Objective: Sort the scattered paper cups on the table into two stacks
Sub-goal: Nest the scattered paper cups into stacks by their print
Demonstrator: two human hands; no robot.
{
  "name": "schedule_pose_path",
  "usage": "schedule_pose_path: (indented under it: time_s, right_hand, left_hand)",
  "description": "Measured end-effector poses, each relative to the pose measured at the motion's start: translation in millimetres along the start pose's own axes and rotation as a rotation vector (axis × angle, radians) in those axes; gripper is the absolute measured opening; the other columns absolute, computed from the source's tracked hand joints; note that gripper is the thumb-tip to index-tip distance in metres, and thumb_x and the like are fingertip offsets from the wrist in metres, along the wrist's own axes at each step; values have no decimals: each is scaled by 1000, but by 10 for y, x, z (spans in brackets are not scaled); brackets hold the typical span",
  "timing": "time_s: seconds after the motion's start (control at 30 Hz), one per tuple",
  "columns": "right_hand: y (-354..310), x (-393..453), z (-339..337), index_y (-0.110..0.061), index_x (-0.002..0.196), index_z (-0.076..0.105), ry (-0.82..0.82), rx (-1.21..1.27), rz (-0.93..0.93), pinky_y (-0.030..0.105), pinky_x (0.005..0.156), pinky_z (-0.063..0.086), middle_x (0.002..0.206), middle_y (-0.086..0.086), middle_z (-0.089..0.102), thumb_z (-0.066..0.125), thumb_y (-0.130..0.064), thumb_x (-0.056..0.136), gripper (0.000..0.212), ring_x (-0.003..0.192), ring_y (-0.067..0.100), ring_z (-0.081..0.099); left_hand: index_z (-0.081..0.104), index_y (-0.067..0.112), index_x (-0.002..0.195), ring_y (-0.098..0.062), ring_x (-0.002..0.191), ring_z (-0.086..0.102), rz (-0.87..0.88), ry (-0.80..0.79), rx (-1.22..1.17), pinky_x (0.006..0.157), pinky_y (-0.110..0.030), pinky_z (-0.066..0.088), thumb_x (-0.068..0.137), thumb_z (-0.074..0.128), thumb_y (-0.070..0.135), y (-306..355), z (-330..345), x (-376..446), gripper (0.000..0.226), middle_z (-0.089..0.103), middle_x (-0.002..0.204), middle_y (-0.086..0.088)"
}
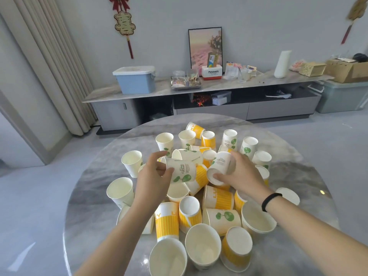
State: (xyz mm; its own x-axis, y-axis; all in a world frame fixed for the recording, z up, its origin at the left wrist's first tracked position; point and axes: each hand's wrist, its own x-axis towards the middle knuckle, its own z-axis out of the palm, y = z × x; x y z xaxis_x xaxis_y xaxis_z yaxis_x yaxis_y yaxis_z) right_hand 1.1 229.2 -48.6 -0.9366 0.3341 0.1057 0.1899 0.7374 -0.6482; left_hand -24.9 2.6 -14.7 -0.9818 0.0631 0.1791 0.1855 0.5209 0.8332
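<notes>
Your left hand (154, 176) and right hand (242, 174) each grip a green-leaf cup (182, 172); no stacks yet, yellow-striped cups (166, 222) scattered around them.

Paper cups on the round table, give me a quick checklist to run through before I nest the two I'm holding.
1. Left hand has a firm hold on its green-leaf cup: ok.
2. Right hand grips the other cup: ok, thumb inside the rim.
3. Both held cups share one design: cannot tell; the right one shows print but no leaf from here.
4. Mouths lined up for nesting: not ok; both cups lie tilted, at different angles.
5. A stack already started to add to: not ok; yellow striped cups and leaf cups lie mixed.
6. Bare spot on the table for a stack: ok, at the left edge.
</notes>
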Motion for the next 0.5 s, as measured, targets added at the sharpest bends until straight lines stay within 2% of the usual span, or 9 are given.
schedule_pose_path:
  time_s: [0.1, 0.2, 0.27, 0.37, 0.43, 0.5]
  right_hand:
    - [-94, 19, -151, -26, 130, 43, -111, 352, 64, 37, 95, 46, 121, -10, 51, 77, -50, 64, 78, 110, 11, 50]
    - [-170, -1, -267, -23, 113, 60, -370, 756, 168, 36, 80, 52, 111, 3, 64, 69, -56, 68, 57, 94, 18, 62]
    - [-190, -26, -278, -19, 106, 62, -501, 978, 262, 34, 72, 51, 100, 12, 67, 60, -55, 71, 50, 86, 24, 63]
    - [-203, -28, -249, -18, 110, 62, -625, 1123, 350, 30, 64, 52, 98, 15, 67, 50, -60, 77, 54, 86, 28, 63]
    - [-224, -17, -234, -15, 114, 60, -653, 1172, 396, 29, 62, 51, 97, 16, 67, 49, -63, 76, 61, 84, 28, 63]
    - [-236, -21, -219, -13, 119, 57, -673, 1240, 421, 29, 61, 51, 98, 17, 65, 50, -64, 75, 68, 83, 28, 63]
  left_hand:
    - [56, 19, 122, -6, 75, 59, -70, 22, -125, 63, -17, 42, 89, 57, 13, -34, -28, 83, 34, 63, 81, 6]
    - [57, 14, 124, -15, 78, 61, -203, 38, -313, 74, -29, 50, 91, 55, 12, -77, -68, 155, 33, 63, 82, 9]
    - [57, 11, 124, -15, 80, 63, -292, 7, -483, 80, -34, 54, 91, 55, 9, -77, -77, 168, 33, 64, 87, 5]
    - [57, 9, 124, -22, 88, 65, -340, -13, -553, 84, -38, 55, 91, 56, 9, -100, -60, 157, 33, 65, 93, 0]
    - [59, 13, 122, -27, 96, 65, -323, 51, -498, 92, -46, 53, 89, 58, 12, -130, -84, 166, 33, 65, 95, 0]
    - [61, 16, 121, -28, 96, 65, -316, 86, -467, 92, -48, 52, 89, 59, 12, -149, -131, 186, 32, 64, 94, 1]
